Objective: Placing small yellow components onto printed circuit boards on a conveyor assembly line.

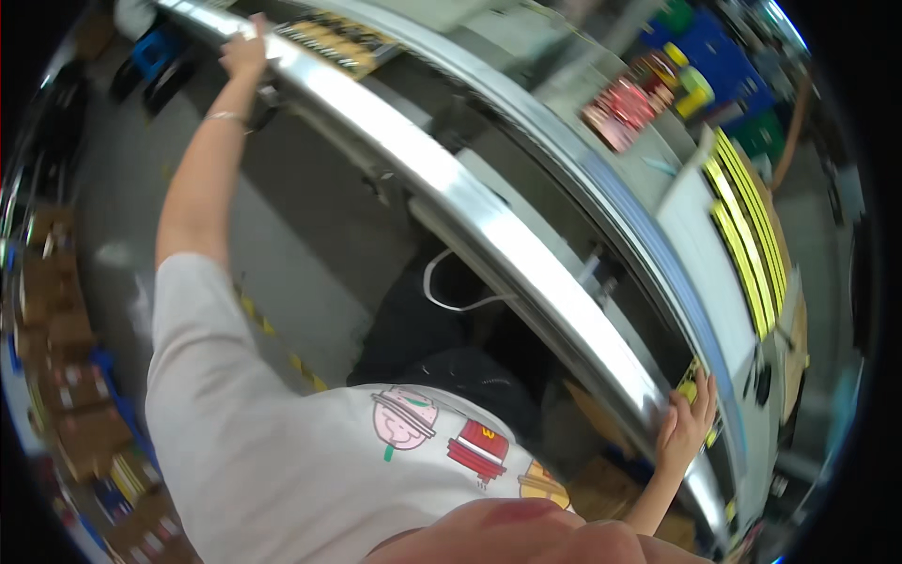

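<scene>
Landmark: the long metal rail of the workbench. Left hand is at the rail's far end, fingers curled on its edge beside a tray of dark and tan parts; whether it grips anything cannot be told. Right hand lies spread on the rail's near end, fingertips touching a yellow part, largely hidden. Blue bins beyond the rail hold blurred yellow and red items

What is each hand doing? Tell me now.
Left hand: on the tray, grip unclear.
Right hand: fingers spread on the table edge, holding nothing.
</scene>
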A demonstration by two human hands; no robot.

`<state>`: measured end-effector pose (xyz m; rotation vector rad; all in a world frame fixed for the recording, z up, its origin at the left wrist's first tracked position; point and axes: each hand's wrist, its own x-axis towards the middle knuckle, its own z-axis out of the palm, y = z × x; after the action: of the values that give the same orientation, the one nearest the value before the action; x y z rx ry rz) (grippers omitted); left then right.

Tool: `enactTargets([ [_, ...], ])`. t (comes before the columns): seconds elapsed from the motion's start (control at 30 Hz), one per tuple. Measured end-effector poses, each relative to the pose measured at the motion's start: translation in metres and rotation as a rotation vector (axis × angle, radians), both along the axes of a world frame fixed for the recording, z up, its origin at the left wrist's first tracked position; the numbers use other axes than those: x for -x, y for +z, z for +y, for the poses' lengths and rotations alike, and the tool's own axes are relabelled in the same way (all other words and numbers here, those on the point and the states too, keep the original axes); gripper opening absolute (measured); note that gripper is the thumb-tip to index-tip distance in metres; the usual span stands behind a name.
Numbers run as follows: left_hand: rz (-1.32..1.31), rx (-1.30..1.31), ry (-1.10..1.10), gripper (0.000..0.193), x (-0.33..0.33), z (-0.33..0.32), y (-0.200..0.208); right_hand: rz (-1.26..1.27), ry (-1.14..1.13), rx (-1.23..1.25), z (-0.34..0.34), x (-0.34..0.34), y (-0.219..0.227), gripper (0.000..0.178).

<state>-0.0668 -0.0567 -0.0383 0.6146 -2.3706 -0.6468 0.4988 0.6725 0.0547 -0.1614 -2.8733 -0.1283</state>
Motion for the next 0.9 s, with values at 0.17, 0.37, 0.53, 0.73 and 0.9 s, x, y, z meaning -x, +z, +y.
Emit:
enactTargets([
  [0.17,0.194,0.833,-0.342,0.076,0.03,-0.095,0.001,-0.044,-0.117,0.007,0.07,-0.029,-0.002,0.036],
  [0.37,-0.014,-0.079,-0.295,0.091,-0.01,-0.032,0.028,-0.021,-0.333,-0.117,0.076,-0.062,0.004,0.029],
  [0.53,-0.074,-0.112,-0.346,0.078,-0.025,-0.033,0.048,0.141,-0.208,0.026,0.091,0.012,0.018,0.034],
  [0.73,-0.025,0.102,-0.465,0.068,-0.052,-0.026,0.043,0.41,-0.202,0.1,0.195,0.089,-0.009,0.047],
  [0.9,-0.025,0.263,-0.508,0.056,-0.113,0.06,0.063,0.358,-0.254,0.027,0.249,0.097,-0.019,0.047],
])
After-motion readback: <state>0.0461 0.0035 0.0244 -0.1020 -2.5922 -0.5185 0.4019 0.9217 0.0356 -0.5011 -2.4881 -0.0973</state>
